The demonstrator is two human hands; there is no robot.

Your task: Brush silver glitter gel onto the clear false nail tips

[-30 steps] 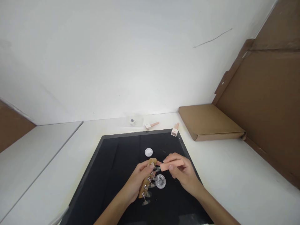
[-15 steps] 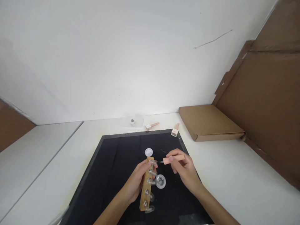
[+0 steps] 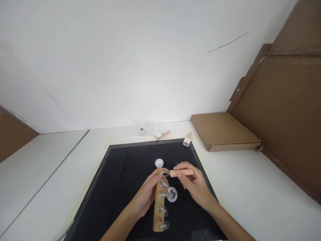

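My left hand point(image 3: 147, 189) grips the upper part of a narrow wooden nail tip stand point(image 3: 158, 201). Several clear nail tips point(image 3: 163, 210) stick out from its right side on small round mounts. Between the fingers of my right hand point(image 3: 195, 184) is a nail polish brush point(image 3: 184, 172) with a long pink cap as its handle. Its dark bristles lie over the topmost nail tip, apparently touching it. Right of the stand, a small round open jar point(image 3: 172, 194) holds silvery contents. A white round lid point(image 3: 159, 163) lies just beyond the stand's far end.
A black mat point(image 3: 120, 187) covers the middle of the white table point(image 3: 47, 187). Two pink-capped bottles point(image 3: 158, 135) point(image 3: 187, 141) and a clear tray point(image 3: 147, 130) with a small jar lie at the back. A flat cardboard box point(image 3: 225, 129) sits at the right.
My right hand has moved left, bringing the brush over the topmost nail tip. The stand has turned slightly, its near end swinging right.
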